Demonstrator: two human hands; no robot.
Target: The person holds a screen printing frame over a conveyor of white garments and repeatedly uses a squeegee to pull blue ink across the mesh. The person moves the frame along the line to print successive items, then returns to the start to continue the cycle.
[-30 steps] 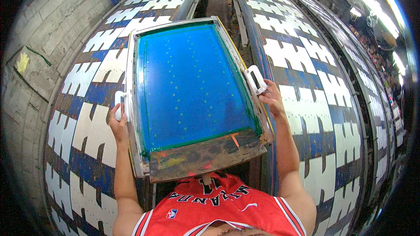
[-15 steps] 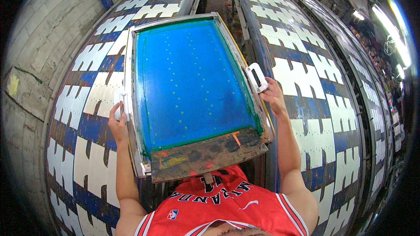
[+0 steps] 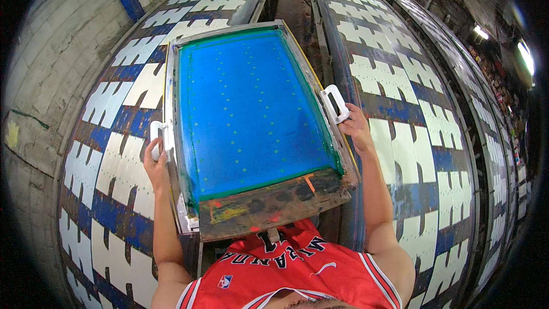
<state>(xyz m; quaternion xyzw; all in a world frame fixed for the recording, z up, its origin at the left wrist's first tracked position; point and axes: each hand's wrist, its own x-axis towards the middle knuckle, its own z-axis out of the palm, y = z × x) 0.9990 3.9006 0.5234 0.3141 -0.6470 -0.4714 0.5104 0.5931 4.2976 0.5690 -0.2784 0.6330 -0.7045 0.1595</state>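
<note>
A screen-printing frame (image 3: 171,109) with a blue mesh (image 3: 246,109) is held in front of my body, tilted slightly. Rows of small pale green dots run down the mesh, and green edging borders it. My left hand (image 3: 155,166) curls round the white handle (image 3: 153,131) on the frame's left side. On the opposite side, my right hand (image 3: 357,129) grips another white handle (image 3: 342,113). A paint-stained board (image 3: 274,203) lies across the frame's near end, close to my red jersey (image 3: 286,263).
Long print tables flank me, the left table (image 3: 114,194) and the right table (image 3: 412,194), both covered with rows of pale cut pieces (image 3: 400,149). A narrow aisle (image 3: 291,0) runs ahead between them. A block wall (image 3: 57,51) stands at far left; lights (image 3: 525,57) hang at right.
The tables and their pale pieces have slid toward me in view, so I have moved forward along the aisle. Both hands keep hold of the frame, which stays in front of me.
</note>
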